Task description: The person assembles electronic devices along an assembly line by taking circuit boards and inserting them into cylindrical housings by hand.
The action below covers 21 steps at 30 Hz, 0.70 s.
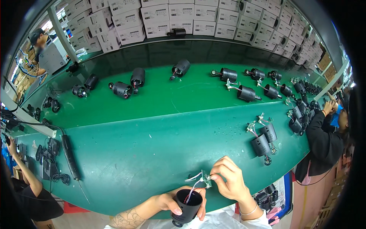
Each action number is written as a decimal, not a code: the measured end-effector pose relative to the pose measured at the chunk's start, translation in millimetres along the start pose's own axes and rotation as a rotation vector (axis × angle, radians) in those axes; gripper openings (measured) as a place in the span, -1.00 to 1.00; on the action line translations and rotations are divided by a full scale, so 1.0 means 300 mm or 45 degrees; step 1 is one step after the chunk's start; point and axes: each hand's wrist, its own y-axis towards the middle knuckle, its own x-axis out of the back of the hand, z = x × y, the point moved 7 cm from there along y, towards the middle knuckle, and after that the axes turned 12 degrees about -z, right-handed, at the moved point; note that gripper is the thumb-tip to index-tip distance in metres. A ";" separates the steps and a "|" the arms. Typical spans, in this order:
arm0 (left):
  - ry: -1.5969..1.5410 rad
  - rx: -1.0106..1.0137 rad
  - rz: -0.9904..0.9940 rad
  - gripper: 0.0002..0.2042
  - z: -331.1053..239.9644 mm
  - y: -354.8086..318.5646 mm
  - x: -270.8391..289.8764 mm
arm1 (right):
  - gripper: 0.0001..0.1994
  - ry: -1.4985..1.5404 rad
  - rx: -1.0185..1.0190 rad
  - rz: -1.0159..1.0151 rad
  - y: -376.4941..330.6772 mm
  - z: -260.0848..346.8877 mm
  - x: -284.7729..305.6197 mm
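At the near table edge, my left hand [167,201] wraps round a black cylindrical housing [187,212], its open mouth tilted up. Thin wires run out of that mouth to a small green circuit board [206,181]. My right hand [230,182] pinches the board's right edge between thumb and fingertips, just above and to the right of the housing. A loose wire end with a light tip sticks out to the board's left. A small round black fitting shows at the housing's bottom.
Two similar housings [260,145] with boards lie at right; several more line the back and far right. A black electric screwdriver [70,158] lies at left beside black power adapters [48,166]. White boxes [157,21] are stacked behind. Co-workers sit right [324,133] and left [38,198].
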 end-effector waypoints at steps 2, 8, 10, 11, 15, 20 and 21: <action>0.099 0.033 -0.087 -0.49 -0.007 0.000 -0.008 | -0.87 0.047 -0.007 0.097 0.013 -0.005 0.029; 0.553 0.078 -0.292 -0.55 0.019 -0.002 -0.010 | -0.73 0.237 -0.224 0.482 0.005 -0.044 0.004; 0.708 0.022 -0.224 -0.58 0.024 -0.003 -0.033 | -0.71 0.276 -0.406 0.574 -0.011 -0.071 -0.043; 0.713 0.028 -0.220 -0.58 0.022 -0.003 -0.034 | -0.71 0.275 -0.406 0.566 -0.015 -0.079 -0.061; 0.584 0.081 -0.127 -0.46 0.029 0.007 -0.054 | -0.78 0.475 -1.119 0.979 -0.185 -0.165 -0.201; 0.516 0.054 -0.222 -0.47 0.011 0.014 -0.067 | -0.84 1.140 -1.529 0.159 -0.255 -0.134 -0.224; 0.515 0.053 -0.226 -0.47 0.008 0.013 -0.061 | -0.84 1.142 -1.530 0.163 -0.258 -0.120 -0.231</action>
